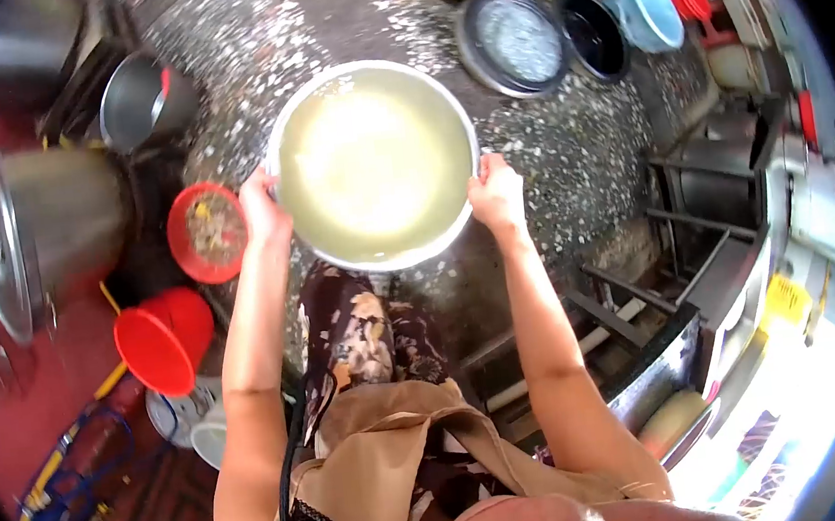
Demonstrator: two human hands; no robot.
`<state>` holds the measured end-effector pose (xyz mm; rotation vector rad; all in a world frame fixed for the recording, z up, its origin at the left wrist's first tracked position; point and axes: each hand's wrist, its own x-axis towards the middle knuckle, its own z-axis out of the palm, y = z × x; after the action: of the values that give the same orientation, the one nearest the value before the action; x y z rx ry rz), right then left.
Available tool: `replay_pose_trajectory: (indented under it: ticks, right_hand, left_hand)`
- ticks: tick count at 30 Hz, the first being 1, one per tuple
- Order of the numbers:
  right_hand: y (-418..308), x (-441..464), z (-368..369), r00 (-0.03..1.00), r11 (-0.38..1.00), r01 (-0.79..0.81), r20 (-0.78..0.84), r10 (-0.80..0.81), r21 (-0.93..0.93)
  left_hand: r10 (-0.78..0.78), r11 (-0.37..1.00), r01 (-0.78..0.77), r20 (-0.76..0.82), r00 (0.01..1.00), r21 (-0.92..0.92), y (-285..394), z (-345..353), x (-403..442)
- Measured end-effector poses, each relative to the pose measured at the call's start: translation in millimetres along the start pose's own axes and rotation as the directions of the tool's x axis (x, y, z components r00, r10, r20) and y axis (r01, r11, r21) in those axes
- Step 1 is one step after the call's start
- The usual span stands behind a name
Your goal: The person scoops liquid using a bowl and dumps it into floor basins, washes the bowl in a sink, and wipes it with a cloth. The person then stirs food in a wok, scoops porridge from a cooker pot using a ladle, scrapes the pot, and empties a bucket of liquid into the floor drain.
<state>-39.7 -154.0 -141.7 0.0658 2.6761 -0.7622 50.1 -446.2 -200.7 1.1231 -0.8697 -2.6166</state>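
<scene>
A wide round metal basin (pixel 273 164) is held out in front of my body, filled with pale yellowish, cloudy liquid (pixel 378 164) that reflects bright light. My left hand (pixel 263 207) is closed on the basin's left rim. On the opposite rim, my right hand (pixel 497 192) grips with fingers curled, partly hidden by the edge. The basin looks roughly level. Just left of my left hand stands an orange-red bowl (pixel 177 238) with food scraps in it.
A red bucket (pixel 159 341), a large lidded pot (pixel 67 219) and a metal pail (pixel 131 107) stand left. Ahead right are a basin of clear water (pixel 517 40), a black basin (pixel 597 37) and a light blue bucket (pixel 650 12). A metal frame (pixel 695 224) stands right; the speckled floor (pixel 587 144) looks wet.
</scene>
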Motion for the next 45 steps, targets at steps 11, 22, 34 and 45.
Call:
replay_pose_trajectory:
  ticks: [11, 22, 34, 45]
  right_hand:
    - [189, 178, -109, 0.906, 0.921, -0.38, -0.169, 0.389, 0.084]
    - [290, 272, -102, 0.808, 0.796, -0.572, -0.029, 0.589, 0.199]
    - [341, 355, -98, 0.899, 0.885, -0.432, -0.003, 0.439, 0.173]
    - [374, 428, -152, 0.943, 0.944, -0.324, 0.1, 0.317, 0.058]
  left_hand:
    - [-0.22, 0.956, 0.209, 0.03, 0.975, 0.206, -183, 250, 193]
    - [-0.222, 0.84, 0.286, -0.188, 0.957, 0.462, -263, 356, 261]
    - [-0.149, 0.873, 0.248, -0.255, 0.955, 0.42, -315, 371, 305]
    - [-0.153, 0.95, 0.226, -0.311, 0.938, 0.214, -397, 367, 321]
